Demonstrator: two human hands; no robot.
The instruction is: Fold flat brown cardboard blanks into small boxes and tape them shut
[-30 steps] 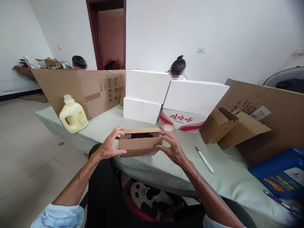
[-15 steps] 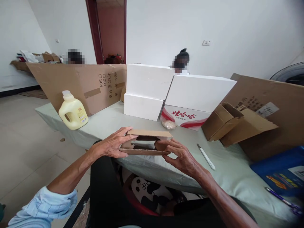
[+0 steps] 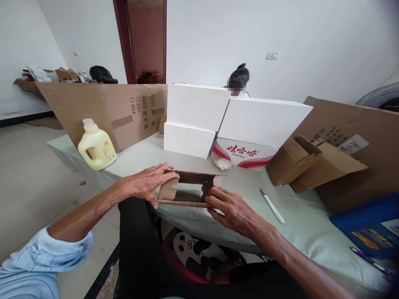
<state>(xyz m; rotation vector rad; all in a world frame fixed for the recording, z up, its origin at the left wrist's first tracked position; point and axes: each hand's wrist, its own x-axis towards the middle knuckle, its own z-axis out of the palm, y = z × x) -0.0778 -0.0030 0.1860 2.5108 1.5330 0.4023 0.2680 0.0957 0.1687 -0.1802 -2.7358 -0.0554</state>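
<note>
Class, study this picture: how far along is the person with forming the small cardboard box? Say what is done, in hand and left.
Done: the small cardboard box stands as a rectangle, end flaps turned in. In hand: the left hand and right hand grip its ends. Left: the side facing the camera is open.

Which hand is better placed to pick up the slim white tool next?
Right, probably. The right hand grips the right end of the small cardboard box, on the side where the slim white tool lies; the left hand holds the far end.
</note>
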